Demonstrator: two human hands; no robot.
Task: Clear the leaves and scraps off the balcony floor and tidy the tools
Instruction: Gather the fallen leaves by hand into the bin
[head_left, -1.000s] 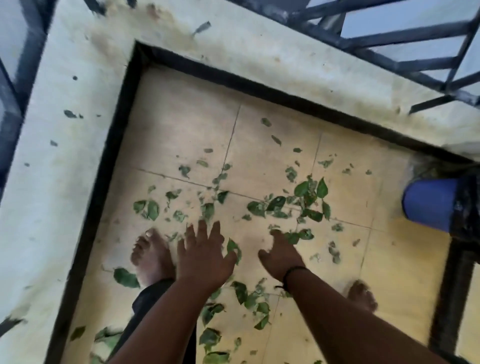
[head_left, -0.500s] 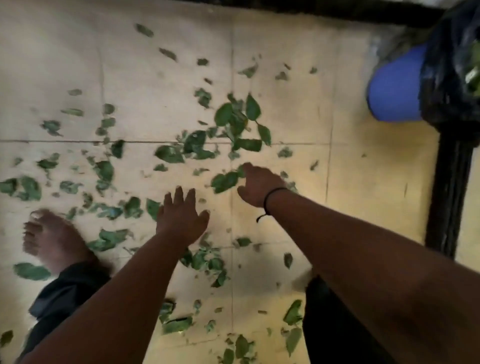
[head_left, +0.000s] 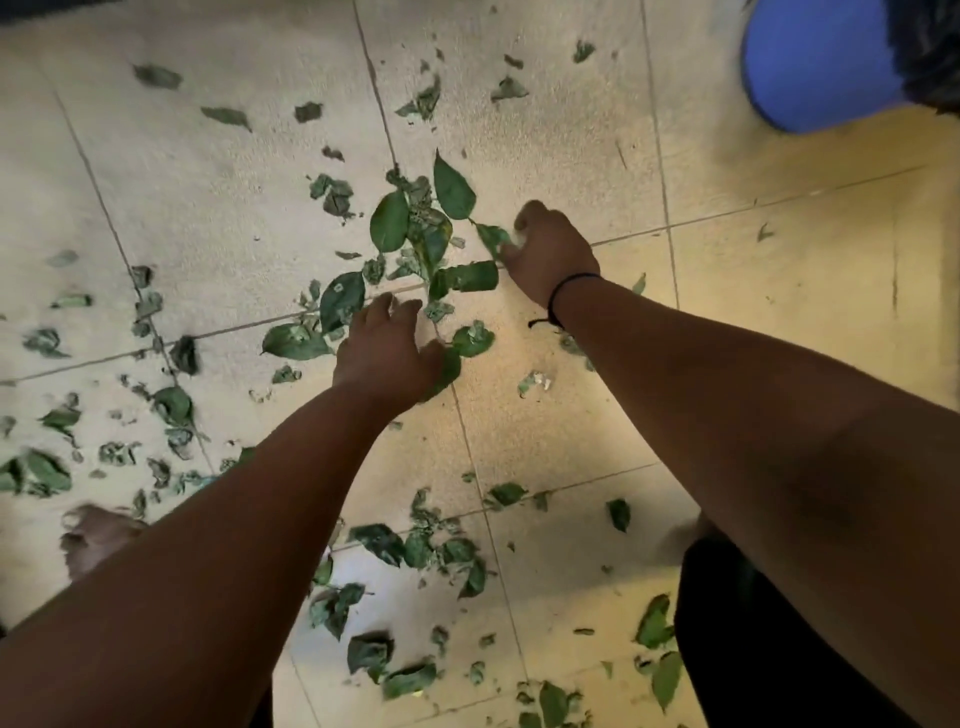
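1. The right hand (head_left: 553, 254) is curled with its fingers bent down onto the floor (head_left: 571, 171), closing on a small leaf (head_left: 493, 240) at the right side of the thickest leaf cluster (head_left: 415, 228); a dark band (head_left: 563, 293) circles its wrist.
2. The left hand (head_left: 387, 353) is held palm down with fingers loosely spread, gripping nothing, its fingertips at the near edge of the same cluster and a leaf just beside its thumb.
3. The two hands are near each other but apart, with a folded leaf (head_left: 467, 277) lying between them.
4. Scattered leaves and scraps (head_left: 171, 405) cover most of the tiled floor, thicker toward its left edge and below the forearms.
5. The tiles to the right of the right forearm are almost bare, leaving open room there.
6. A blue bucket (head_left: 815, 62) lined with a dark bag stands at the floor's far right corner, well apart from the hands.
7. A bare foot (head_left: 96, 538) rests near the left edge among the scraps.
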